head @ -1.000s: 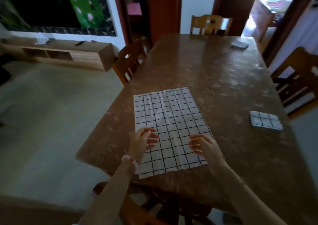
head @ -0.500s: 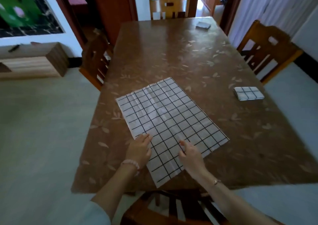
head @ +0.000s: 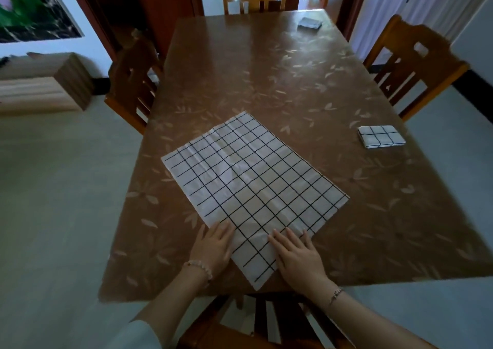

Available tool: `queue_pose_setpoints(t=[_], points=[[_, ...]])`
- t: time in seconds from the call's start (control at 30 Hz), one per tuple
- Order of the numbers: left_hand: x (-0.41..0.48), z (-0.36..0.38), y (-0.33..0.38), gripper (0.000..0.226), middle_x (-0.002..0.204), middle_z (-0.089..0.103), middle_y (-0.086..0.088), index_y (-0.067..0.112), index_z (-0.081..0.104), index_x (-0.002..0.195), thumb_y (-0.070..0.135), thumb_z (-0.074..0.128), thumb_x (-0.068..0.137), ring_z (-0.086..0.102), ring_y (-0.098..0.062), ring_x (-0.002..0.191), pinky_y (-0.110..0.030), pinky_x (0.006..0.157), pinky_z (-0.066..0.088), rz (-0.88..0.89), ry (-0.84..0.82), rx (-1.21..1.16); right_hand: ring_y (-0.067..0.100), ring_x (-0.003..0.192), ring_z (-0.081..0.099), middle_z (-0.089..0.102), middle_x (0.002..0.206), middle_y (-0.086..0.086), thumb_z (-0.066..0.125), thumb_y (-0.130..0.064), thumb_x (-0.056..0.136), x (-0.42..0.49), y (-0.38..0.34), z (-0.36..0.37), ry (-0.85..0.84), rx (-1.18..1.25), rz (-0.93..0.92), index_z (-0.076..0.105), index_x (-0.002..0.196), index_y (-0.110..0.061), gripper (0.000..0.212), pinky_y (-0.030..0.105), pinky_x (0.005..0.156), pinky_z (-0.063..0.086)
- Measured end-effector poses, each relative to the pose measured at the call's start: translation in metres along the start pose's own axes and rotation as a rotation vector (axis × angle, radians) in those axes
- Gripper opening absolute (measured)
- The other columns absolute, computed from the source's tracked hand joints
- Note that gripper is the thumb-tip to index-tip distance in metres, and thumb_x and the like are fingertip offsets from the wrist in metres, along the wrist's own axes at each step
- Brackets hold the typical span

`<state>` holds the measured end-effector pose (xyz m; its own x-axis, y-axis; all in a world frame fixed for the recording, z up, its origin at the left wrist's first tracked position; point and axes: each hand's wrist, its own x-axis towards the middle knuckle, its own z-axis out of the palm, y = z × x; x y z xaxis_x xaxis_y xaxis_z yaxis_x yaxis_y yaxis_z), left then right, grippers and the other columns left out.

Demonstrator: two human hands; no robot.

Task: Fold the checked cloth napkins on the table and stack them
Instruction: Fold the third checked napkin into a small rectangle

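The napkin (head: 250,185) lies open and flat on the table (head: 266,81), turned askew, its near corner at the table's near edge. The left hand (head: 213,247) and right hand (head: 298,258) rest flat on it either side of that corner, fingers spread, gripping nothing. For a clean fold, smooth the creases outward first, then pinch two neighbouring corners and bring them onto the opposite pair, matching grid lines. The folded napkin (head: 381,136) lies well right of the open one; stack there.
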<state>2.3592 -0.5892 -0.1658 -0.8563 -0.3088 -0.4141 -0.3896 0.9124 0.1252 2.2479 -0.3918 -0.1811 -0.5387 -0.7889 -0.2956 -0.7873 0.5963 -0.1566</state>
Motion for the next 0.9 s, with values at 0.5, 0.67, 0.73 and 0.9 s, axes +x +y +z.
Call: queue_pose_setpoints(t=[0.5,0.67,0.73,0.9], points=[[0.013,0.018,0.102,0.056,0.156,-0.001,0.009,0.029,0.009,0.147,0.032,0.033,0.096,-0.007,-0.016,0.143,-0.043,0.113,-0.008,0.282,-0.084,-0.018,0.018,0.142,-0.013,-0.007,0.155,-0.012,0.009,-0.042,0.099,0.006,0.106,-0.034,-0.102,-0.118,0.277,-0.004,0.146,-0.037,0.050,0.053,0.113,-0.008],[0.021,0.020,0.127,0.055,0.156,-0.001,0.009,0.030,0.009,0.146,0.032,0.033,0.097,-0.009,-0.017,0.142,-0.043,0.113,-0.007,0.305,-0.103,-0.078,0.020,0.144,-0.007,-0.002,0.157,-0.005,0.021,-0.038,0.099,0.001,0.104,-0.040,-0.036,-0.058,0.290,0.006,0.148,-0.029,0.052,0.048,0.114,-0.001],[0.021,0.019,0.127,0.054,0.156,0.001,0.008,0.028,0.012,0.146,0.027,0.035,0.097,-0.007,-0.015,0.142,-0.041,0.113,-0.006,0.340,-0.089,-0.125,0.017,0.144,0.000,0.007,0.157,-0.005,0.029,-0.034,0.099,-0.005,0.093,-0.038,0.039,-0.003,0.193,0.013,0.148,-0.026,0.052,0.042,0.116,0.003],[0.015,0.015,0.094,0.056,0.156,0.007,0.005,0.025,0.013,0.146,0.025,0.037,0.095,0.000,-0.013,0.143,-0.036,0.116,0.002,0.271,0.081,-0.045,0.009,0.142,-0.002,0.009,0.155,-0.009,0.037,-0.030,0.098,-0.018,0.072,-0.022,0.008,0.141,-0.026,0.013,0.147,-0.027,0.055,0.033,0.114,-0.006]])
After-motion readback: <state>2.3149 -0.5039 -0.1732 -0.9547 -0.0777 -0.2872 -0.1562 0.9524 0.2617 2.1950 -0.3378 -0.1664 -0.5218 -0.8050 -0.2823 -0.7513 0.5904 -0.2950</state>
